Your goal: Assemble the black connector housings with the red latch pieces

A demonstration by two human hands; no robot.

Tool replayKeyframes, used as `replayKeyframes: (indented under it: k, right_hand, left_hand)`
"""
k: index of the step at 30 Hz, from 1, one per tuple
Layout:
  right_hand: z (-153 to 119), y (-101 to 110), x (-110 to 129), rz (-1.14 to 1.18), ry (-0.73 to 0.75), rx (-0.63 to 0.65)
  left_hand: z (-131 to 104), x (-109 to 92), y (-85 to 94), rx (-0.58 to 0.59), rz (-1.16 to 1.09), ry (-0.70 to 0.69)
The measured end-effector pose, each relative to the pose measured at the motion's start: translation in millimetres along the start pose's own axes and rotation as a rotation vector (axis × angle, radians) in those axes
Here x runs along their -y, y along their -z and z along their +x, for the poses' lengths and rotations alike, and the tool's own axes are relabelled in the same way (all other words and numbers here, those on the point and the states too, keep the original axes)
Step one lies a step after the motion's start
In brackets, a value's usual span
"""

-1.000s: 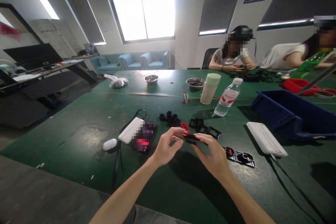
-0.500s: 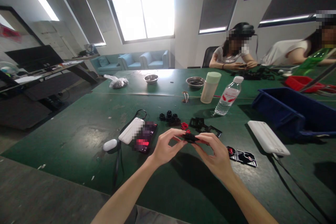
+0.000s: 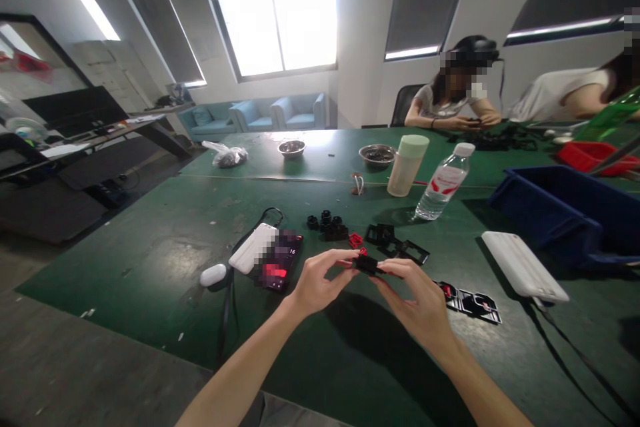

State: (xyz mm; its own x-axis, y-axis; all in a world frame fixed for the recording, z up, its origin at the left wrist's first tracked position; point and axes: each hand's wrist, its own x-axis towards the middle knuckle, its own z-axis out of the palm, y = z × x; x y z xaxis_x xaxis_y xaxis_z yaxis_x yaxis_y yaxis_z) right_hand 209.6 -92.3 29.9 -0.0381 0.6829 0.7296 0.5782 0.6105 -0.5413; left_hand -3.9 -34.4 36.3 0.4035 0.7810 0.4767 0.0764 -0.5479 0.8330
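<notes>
Between my two hands is a small black part (image 3: pixel 367 265), raised above the green table. The fingertips of my left hand (image 3: pixel 323 280) pinch its left side, and those of my right hand (image 3: pixel 413 293) grip its right side. Just beyond lie small red pieces (image 3: pixel 355 240), black round parts (image 3: pixel 327 223) and flat black frames (image 3: pixel 397 243). To the right of my right hand is a black and silver assembly (image 3: pixel 473 303) with red bits on it.
Left of my hands lie a phone (image 3: pixel 283 263), a white power bank (image 3: pixel 254 248) and a white case (image 3: pixel 213 275). Rightward are a water bottle (image 3: pixel 445 183), a tumbler (image 3: pixel 407 167), another power bank (image 3: pixel 523 265) and a blue bin (image 3: pixel 565 213). Two people sit at the far right.
The view has shifted slightly, so most things appear a little further right. The black part between my hands is tilted differently, showing more of its broad face. Both hands keep their hold.
</notes>
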Motion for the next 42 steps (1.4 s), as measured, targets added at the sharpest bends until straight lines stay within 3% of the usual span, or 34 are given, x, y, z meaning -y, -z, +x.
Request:
replayKeyframes:
  k: [11,18,26,42]
  right_hand:
    - [1.4,1.7,-3.7,-0.034,0.045,0.016]
    - [3.0,2.0,-4.2,-0.031,0.108,0.032]
    - [2.8,1.4,-2.0,-0.028,0.124,0.038]
    - [2.4,1.1,-2.6,-0.055,0.14,0.041]
  left_hand:
    - [-1.0,1.5,0.2,-0.016,0.12,-0.044]
    - [-1.2,11.3,0.8,-0.022,0.251,-0.223]
    - [0.8,9.9,1.8,-0.023,0.304,-0.294]
    - [1.6,7.8,0.3,-0.038,0.303,-0.334]
